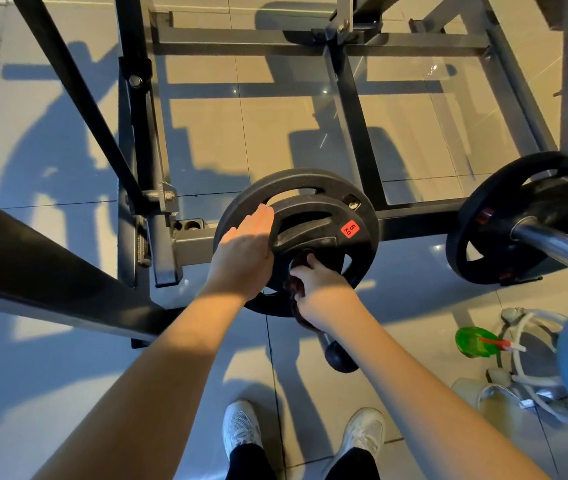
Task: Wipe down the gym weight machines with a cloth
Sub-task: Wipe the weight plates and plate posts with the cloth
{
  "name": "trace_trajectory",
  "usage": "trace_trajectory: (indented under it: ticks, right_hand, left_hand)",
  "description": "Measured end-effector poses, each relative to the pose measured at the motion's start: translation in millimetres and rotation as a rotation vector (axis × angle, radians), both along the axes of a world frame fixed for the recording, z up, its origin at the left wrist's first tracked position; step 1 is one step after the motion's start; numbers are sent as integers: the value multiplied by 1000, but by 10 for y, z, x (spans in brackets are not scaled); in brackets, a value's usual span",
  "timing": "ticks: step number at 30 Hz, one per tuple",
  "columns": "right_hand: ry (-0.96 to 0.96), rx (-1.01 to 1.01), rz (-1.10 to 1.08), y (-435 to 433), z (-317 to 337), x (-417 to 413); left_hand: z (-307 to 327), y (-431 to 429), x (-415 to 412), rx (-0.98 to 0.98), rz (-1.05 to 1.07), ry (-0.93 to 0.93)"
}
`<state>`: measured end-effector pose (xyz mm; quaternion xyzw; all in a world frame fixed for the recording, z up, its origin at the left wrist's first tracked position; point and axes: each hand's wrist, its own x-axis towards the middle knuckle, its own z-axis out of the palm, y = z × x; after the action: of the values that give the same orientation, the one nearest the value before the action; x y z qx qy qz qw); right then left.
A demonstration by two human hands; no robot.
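Right grip (313, 284) clenched round a dark cloth (299, 315), at the hub of the 5 kg plate (313, 230). Left grip (241, 258) released, fingers straight, flat on that plate's left edge. Larger plate (367, 244) directly behind; barbell plate (504, 220) at right.

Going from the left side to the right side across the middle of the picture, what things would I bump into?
Thick dark beam → left hand → 5 KG plate → black plate on the shiny bar.
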<state>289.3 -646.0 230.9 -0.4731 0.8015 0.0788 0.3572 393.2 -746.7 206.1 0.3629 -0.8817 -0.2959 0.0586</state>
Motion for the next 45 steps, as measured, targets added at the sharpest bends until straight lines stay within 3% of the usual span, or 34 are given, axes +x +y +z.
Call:
trace_trajectory:
  ticks: [5,11,16,21,25,31,38,45]
  right_hand:
    - [21,-163,12,588,338,163]
    - [151,105,74,-37,26,145]
    - [337,-8,279,317,183,373]
    - [272,47,289,268,203,287]
    - [85,150,156,-106,-10,72]
    - [123,-142,72,605,369,278]
    - [70,115,29,-26,24,74]
    - [149,-148,19,467,304,256]
  left_hand:
    - [30,2,15,23,-13,8]
    - [16,5,-17,67,17,3]
    - [-16,-3,-17,119,48,-7]
    - [27,-8,4,138,40,62]
    - [25,0,16,145,51,30]
    - [58,15,15,149,33,-8]
    - [128,26,15,118,28,-94]
    - [122,74,40,131,50,-199]
